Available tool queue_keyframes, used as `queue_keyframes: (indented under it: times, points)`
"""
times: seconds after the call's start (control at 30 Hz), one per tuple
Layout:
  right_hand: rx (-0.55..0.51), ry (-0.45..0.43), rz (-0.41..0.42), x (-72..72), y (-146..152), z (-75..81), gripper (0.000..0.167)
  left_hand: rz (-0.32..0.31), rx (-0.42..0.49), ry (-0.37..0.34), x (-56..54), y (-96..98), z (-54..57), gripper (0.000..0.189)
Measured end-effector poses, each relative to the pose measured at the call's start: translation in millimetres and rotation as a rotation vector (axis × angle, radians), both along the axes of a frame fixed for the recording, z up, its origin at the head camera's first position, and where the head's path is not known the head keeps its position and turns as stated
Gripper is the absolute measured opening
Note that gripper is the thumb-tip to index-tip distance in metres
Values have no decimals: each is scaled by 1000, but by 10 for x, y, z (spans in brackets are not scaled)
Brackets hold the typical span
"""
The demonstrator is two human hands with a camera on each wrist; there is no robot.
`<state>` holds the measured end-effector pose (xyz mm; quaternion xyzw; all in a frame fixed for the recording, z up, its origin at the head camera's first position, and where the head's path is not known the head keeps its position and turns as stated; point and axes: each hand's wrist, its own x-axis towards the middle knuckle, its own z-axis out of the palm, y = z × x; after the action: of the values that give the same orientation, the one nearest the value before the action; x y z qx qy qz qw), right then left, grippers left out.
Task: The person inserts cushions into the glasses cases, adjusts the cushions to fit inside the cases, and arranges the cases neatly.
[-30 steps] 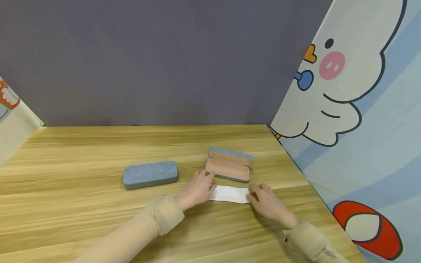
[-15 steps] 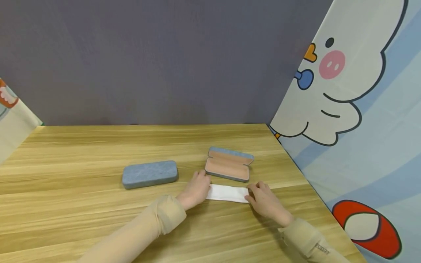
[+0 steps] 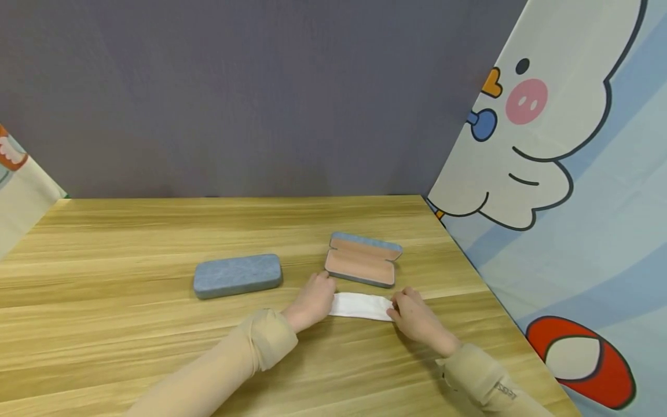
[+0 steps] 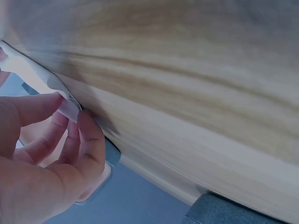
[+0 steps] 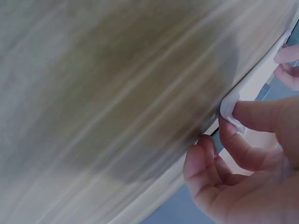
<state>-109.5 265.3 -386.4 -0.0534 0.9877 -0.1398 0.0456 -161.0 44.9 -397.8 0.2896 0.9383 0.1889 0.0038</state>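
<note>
A folded white cloth [image 3: 361, 306] lies as a narrow strip on the wooden table, stretched between both hands. My left hand [image 3: 312, 301] pinches its left end; in the left wrist view thumb and fingers grip the bent-up edge of the cloth [image 4: 35, 74]. At the opposite end my right hand [image 3: 418, 317] holds the cloth between thumb and index finger, the edge curling up there in the right wrist view [image 5: 254, 84]. Just beyond the strip sits an open blue glasses case [image 3: 361, 267] with a bare pinkish lining, its lid tilted back.
A closed blue glasses case [image 3: 237, 277] rests on the table [image 3: 130, 324], left of my left hand. Behind the table stands a grey panel [image 3: 245, 98]. A cartoon-printed sheet [image 3: 578, 255] runs along the right edge.
My left hand has shifted slightly left, its fingers closing over the cloth's left end. The right hand's fingers have curled in more at the other end. Both cases stay put.
</note>
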Motion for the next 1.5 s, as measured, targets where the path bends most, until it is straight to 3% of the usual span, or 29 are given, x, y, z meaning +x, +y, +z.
queue_keyframes:
  times: [0.13,0.27,0.4,0.47,0.7,0.93,1.13,1.33,1.5]
  points:
    - [-20,13,-2,1,-2,-9,11,11,-9,-5,-8,32,4,19]
    - [-59,42,-14,2,7,1,13,52,8,-61,-29,60,34,33]
    - [-97,48,-44,-18,12,20,16,92,45,-103,-77,69,64,24]
    - [-117,53,-56,-33,15,30,15,104,72,-107,-106,65,76,15]
    - [-154,144,-48,-103,36,89,13,113,238,-54,-218,38,119,15]
    - [-216,161,-60,-206,51,152,18,138,399,-110,-379,30,193,12]
    - [-221,184,-72,-339,44,160,16,178,524,-135,-537,37,171,11]
    - [-218,177,-96,-452,48,138,17,262,566,-203,-682,70,162,14]
    - [-219,156,-130,-502,55,119,17,296,565,-198,-714,95,167,12]
